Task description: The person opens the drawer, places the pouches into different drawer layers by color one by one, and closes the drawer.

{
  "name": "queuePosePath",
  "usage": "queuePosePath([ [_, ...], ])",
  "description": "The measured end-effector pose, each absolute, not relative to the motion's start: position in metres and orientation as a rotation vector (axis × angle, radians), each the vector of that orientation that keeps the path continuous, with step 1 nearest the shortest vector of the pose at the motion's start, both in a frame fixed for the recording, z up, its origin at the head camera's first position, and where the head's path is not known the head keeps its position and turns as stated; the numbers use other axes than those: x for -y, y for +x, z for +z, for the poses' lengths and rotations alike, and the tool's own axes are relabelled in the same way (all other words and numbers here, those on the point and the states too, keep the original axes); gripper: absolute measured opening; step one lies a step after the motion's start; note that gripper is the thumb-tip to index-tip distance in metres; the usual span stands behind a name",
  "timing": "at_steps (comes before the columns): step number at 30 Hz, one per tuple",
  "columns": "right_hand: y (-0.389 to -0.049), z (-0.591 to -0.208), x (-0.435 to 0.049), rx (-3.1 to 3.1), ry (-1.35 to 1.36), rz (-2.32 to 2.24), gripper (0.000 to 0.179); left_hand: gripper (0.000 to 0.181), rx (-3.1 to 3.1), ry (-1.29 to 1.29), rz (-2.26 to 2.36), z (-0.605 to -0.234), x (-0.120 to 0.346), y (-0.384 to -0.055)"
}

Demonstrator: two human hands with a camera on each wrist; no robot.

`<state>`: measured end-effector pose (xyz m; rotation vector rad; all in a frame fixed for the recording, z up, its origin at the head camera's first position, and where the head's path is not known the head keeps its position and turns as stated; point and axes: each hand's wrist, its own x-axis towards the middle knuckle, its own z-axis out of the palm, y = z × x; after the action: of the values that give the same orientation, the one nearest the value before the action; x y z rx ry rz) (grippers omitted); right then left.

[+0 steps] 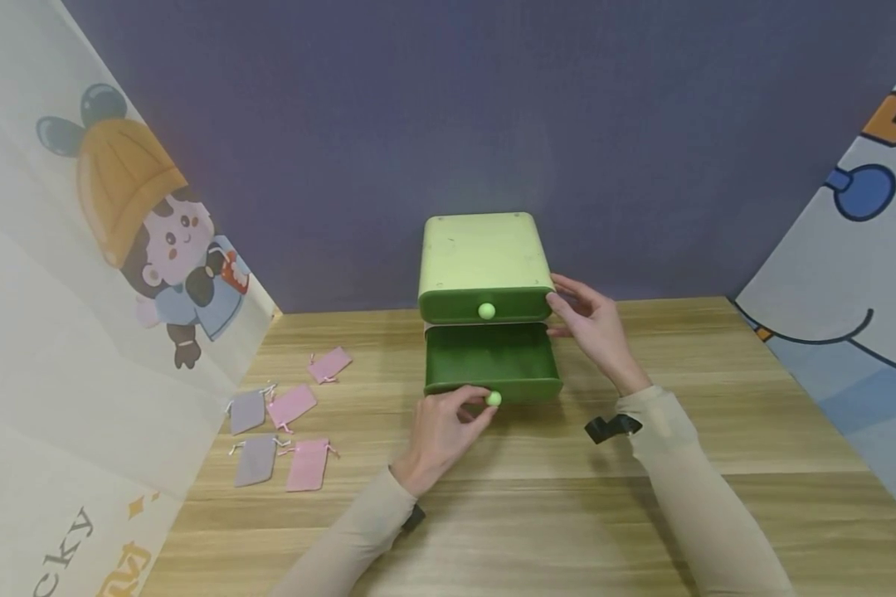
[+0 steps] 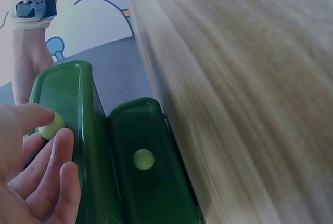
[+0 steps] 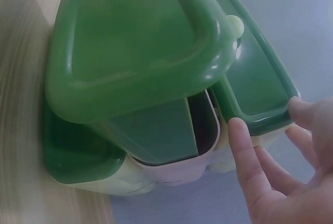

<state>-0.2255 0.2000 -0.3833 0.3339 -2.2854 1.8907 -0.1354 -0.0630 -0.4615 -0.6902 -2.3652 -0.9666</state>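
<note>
A small light-green cabinet with green drawers stands at the back of the table. Its middle drawer is pulled well out, the green inside showing from above. My left hand pinches that drawer's round light-green knob between thumb and fingers. At the cabinet's right front corner, my right hand touches the top drawer's edge and the side with fairly straight, spread fingers. The top drawer is pushed in. Below the pulled-out one, the bottom drawer also sits in the cabinet.
Several small drawstring pouches lie on the table at the left, among them a pink pouch and a grey pouch. A dark blue panel rises behind the cabinet. Printed panels flank the wooden table.
</note>
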Motion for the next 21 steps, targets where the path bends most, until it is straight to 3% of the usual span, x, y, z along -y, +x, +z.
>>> queuePosePath([
  [21,-0.2254,-0.3833,-0.2008,2.285,0.346,1.886,0.055,0.015,2.393,-0.721,-1.056,-0.4571,0.0714,-0.1308],
])
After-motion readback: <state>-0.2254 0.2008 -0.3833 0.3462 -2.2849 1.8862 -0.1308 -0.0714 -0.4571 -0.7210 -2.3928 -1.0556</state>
